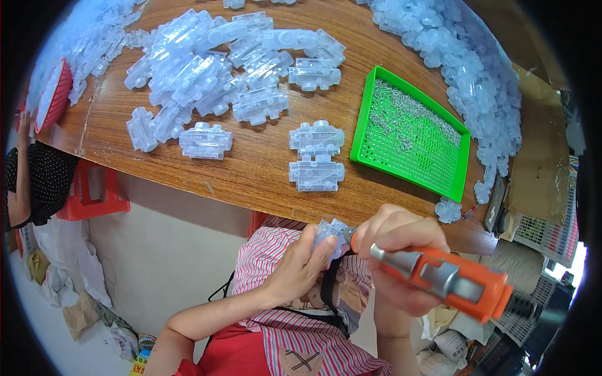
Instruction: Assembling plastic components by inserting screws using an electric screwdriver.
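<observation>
Over my lap, in front of the table edge, my left hand [301, 262] grips a clear plastic housing [332, 237] between thumb and fingers. My right hand [401, 250] is wrapped round an orange and silver power screwdriver [454, 282]. The tool's tip points left and meets the right side of the housing; whether a screw sits there is too small to tell. Two similar clear housings [316, 156] stand end to end on the table just beyond my hands. To their right lies a green perforated tray [356, 147] holding many small silver screws [404, 113].
A heap of clear housings [200, 69] covers the table's far left-middle. Clear plastic parts [470, 81] are piled along the right edge, more at the far left beside a red basket [53, 97]. Another person's arm [22, 169] and a red stool [94, 194] are at left.
</observation>
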Demonstrator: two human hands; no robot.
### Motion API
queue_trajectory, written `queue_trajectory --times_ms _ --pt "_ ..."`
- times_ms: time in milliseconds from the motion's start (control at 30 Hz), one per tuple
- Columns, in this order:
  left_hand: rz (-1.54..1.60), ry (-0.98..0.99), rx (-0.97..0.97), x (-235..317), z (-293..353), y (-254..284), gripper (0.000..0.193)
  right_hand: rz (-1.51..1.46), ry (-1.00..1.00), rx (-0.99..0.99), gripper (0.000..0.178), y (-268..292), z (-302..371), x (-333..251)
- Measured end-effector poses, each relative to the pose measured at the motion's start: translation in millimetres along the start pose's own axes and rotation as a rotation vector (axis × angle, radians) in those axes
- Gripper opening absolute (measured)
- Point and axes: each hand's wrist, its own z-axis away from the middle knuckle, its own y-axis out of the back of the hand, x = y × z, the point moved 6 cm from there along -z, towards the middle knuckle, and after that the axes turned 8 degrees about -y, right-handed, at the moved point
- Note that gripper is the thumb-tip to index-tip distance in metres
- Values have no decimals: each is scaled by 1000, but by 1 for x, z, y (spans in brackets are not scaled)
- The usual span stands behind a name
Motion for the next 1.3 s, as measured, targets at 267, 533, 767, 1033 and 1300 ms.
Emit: queue_trajectory --times_ms 267,533,767,1033,1300 --pt "458 254 6 -2 6 -5 32 -147 122 136 69 15 -7 -37" --pt "643 240 57 -12 1 -7 25 -62 104 67 74 7 -3 -17" --pt "620 221 63 -16 1 -8 25 -76 100 63 74 9 -2 -5" --pt "641 161 123 -9 -2 -9 25 -149 38 83 73 8 -4 3" --pt "634 117 138 -2 -2 -11 23 -83 64 -23 74 6 -5 3"
